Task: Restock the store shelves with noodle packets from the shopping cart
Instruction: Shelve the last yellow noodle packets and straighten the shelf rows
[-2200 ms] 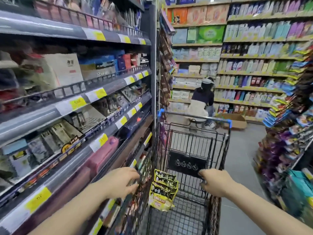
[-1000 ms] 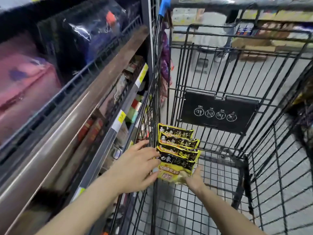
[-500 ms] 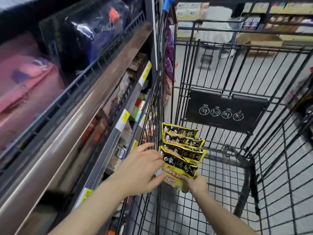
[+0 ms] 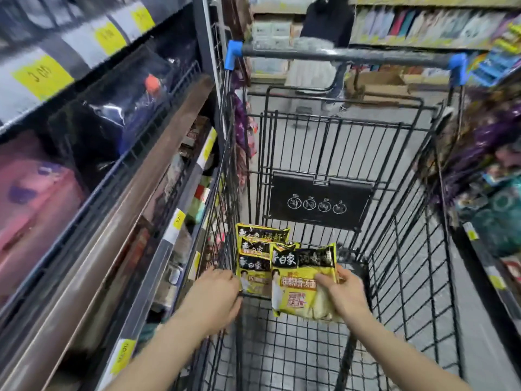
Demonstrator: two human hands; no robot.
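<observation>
Even, bright store light falls from overhead, casting only soft shadows. Glare streaks the shiny shelf rail (image 4: 118, 235) and the plastic-wrapped goods (image 4: 112, 108) on the left. The edges smear and bend — wide-angle distortion — while the noodle packet (image 4: 303, 277) at centre stays sharp enough to read.

Noodle packets (image 4: 303, 280): yellow, black top band, white lettering, red patch low down. Shopping cart (image 4: 394, 221): black wire grid; grey handle bar (image 4: 344, 56) with blue end caps; black placard (image 4: 318, 200), white round icons. Shelf price tags (image 4: 42, 74): yellow on white.
</observation>
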